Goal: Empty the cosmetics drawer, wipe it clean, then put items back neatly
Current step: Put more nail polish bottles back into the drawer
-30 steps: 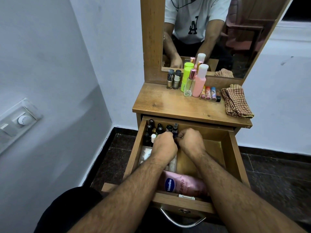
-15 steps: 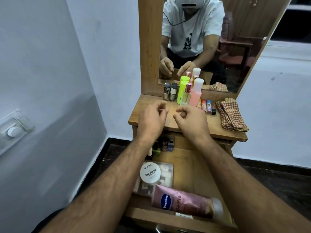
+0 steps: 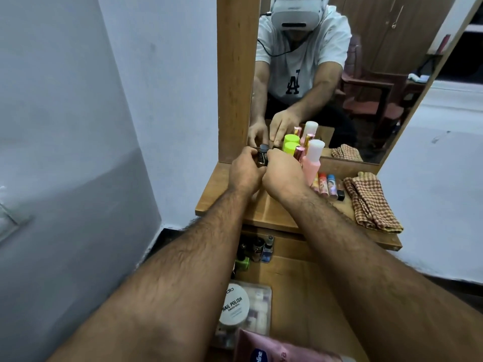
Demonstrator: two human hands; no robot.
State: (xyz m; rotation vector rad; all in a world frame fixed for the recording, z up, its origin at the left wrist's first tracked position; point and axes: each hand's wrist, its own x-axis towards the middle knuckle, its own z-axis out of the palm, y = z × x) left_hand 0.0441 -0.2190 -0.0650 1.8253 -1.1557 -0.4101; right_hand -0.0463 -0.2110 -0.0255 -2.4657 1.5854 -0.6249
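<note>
White jar [image 3: 233, 307] in drawer [image 3: 300, 291] reads "NAIL POLISH".

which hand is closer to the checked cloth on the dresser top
Right. The right hand is at the bottles by the mirror, left of the cloth. The left hand is beyond it, farther left.

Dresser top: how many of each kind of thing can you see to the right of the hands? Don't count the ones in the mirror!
tall bottles: 3 (lime green, pink, clear with rose-gold cap)
lip balm sticks: 3 ()
black-tipped tube: 1
checked cloth: 1
Total: 8
</note>
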